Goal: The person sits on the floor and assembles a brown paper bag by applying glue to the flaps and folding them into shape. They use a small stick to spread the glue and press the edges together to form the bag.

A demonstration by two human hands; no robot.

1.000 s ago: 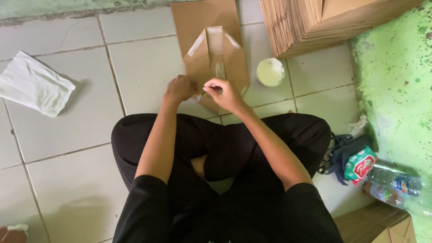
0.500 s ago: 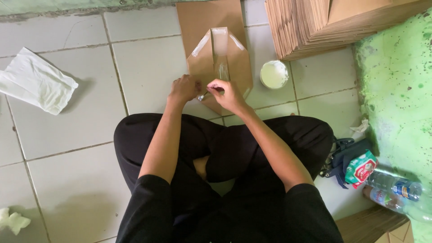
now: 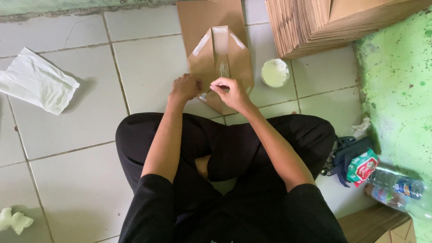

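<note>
A flat brown paper bag (image 3: 216, 27) lies on the tiled floor in front of my crossed legs, its bottom end folded open into flaps with pale glue streaks. My left hand (image 3: 183, 87) presses down on the bag's near left corner, fingers curled. My right hand (image 3: 228, 91) pinches a thin stick or brush (image 3: 206, 93) whose tip points left over the near flap. A small round white pot (image 3: 275, 73) of pale paste stands just right of the bag.
A tall stack of brown paper bags (image 3: 315, 24) sits at the top right. A white plastic bag (image 3: 36, 81) lies at left, crumpled tissue (image 3: 13, 220) at the bottom left. A dark pouch (image 3: 344, 153), a small packet and plastic bottles (image 3: 396, 189) lie by the green wall at right.
My hands stay on the bag's near end; the right hand has shifted slightly along the flap with the stick. The view has drifted a little.
</note>
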